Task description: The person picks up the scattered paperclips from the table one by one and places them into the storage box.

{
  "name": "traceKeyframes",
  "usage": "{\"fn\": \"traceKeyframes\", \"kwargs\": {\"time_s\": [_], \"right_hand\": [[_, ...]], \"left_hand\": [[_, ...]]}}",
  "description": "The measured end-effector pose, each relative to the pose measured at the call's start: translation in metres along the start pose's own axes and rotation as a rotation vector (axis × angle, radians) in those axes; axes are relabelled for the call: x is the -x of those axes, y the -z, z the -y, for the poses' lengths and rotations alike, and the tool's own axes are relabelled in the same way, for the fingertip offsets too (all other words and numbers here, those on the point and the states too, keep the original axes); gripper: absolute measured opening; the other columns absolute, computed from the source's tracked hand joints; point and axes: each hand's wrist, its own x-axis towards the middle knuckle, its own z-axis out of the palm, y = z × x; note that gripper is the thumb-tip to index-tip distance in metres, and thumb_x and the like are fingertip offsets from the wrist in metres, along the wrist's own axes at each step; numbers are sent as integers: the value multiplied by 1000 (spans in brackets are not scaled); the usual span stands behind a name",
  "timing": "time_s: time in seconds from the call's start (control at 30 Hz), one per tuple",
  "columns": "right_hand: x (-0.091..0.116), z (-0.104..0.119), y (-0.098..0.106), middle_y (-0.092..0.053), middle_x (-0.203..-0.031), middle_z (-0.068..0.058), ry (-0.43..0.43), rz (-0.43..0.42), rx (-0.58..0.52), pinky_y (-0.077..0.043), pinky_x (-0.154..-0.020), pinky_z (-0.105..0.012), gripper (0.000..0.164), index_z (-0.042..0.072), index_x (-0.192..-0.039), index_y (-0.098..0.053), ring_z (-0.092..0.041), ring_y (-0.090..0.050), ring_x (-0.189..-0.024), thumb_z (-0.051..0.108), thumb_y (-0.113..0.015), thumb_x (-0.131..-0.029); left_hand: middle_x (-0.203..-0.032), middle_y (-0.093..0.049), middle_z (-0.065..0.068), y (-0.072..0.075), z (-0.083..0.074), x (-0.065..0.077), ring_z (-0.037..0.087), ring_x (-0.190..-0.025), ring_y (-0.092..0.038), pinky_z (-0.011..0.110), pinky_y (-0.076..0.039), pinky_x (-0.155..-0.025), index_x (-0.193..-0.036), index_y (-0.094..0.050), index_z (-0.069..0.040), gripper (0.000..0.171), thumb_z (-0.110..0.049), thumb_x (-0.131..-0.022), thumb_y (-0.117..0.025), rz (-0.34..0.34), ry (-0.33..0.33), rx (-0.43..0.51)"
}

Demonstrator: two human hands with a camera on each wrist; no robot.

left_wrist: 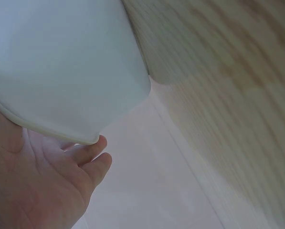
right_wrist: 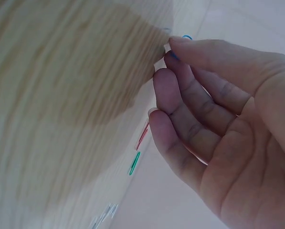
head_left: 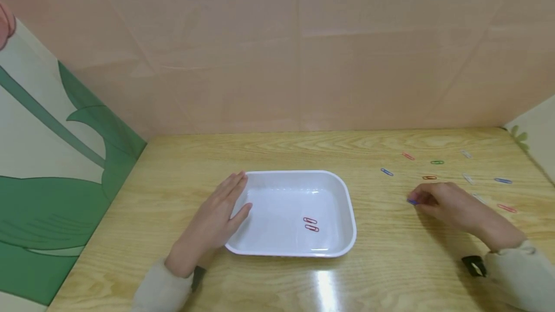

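A white tray [head_left: 299, 255] stands on the wooden table with two red paper clips [head_left: 311, 224] lying inside it. My left hand [head_left: 217, 211] rests along the tray's left rim, fingers straight and thumb reaching over the inside; the left wrist view shows the palm against the outer wall. Off to the right, my right hand [head_left: 451, 203] pinches a dark blue paper clip [head_left: 412, 201] between thumb and index finger, low over the table. In the right wrist view only a bit of its blue shows between the fingertips.
Around the right hand lie loose paper clips: a blue one [head_left: 387, 172], a pink one [head_left: 408, 156], a green one [head_left: 437, 162], an orange-red one [head_left: 429, 177], several white and others farther right. A wall [head_left: 299, 85] rises behind the table [head_left: 182, 158].
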Motion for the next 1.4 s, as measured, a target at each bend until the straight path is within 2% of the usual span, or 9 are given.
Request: {"fn": "traceKeyframes", "kwargs": {"time_s": [0.23,0.47,0.7,0.87,1.1,1.27,1.4], "right_hand": [[-2,2,1,-69,-84,8,6,-27,4,-52,-59,-19,13,10,-91,-72,10,-54,-72,1,-76,-81],[-2,5,-1,-67,-82,9,65,-120,10,-49,-55,-17,17,12,-91,-71,12,-50,-71,2,-79,-79],[-5,14,-2,-65,-78,14,87,-151,27,-53,-59,-20,16,15,-89,-72,11,-51,-70,6,-80,-78],[-7,21,-1,-65,-77,14,82,-166,15,-50,-56,-20,18,14,-92,-74,11,-50,-69,4,-80,-79],[-11,34,-2,-67,-78,15,166,-239,-27,-47,-54,-19,24,16,-92,-75,11,-49,-69,-1,-79,-76],[-15,45,-2,-69,-81,15,224,-284,-35,-51,-58,-19,28,17,-92,-74,11,-52,-70,-3,-80,-74],[-17,56,-1,-69,-84,17,225,-298,-38,-51,-60,-21,28,18,-96,-74,10,-54,-73,0,-80,-76]], "left_hand": [[-161,-32,13,0,0,0,33,-149,-31,50,-30,-122,-152,-37,-1,63,-36,-102,-53,-2,3,0],[-161,-34,14,-1,0,-1,34,-149,-32,50,-30,-122,-151,-37,-1,63,-36,-102,-52,-1,1,-2],[-160,-34,14,-1,0,-1,34,-149,-32,50,-30,-122,-152,-36,-2,63,-36,-102,-53,-1,3,-6],[-159,-36,16,-2,1,-1,35,-148,-33,50,-31,-122,-151,-38,0,63,-34,-101,-55,-20,-8,-6],[-160,-35,15,-2,1,-1,35,-148,-33,50,-30,-122,-151,-38,0,63,-34,-101,-55,-24,-7,-4],[-159,-36,16,-2,0,-1,35,-148,-33,51,-31,-121,-151,-38,0,63,-34,-100,-56,-21,-4,-4],[-159,-36,16,-1,0,0,35,-148,-33,51,-31,-121,-151,-38,0,63,-34,-100,-56,-19,-1,-3]]}}
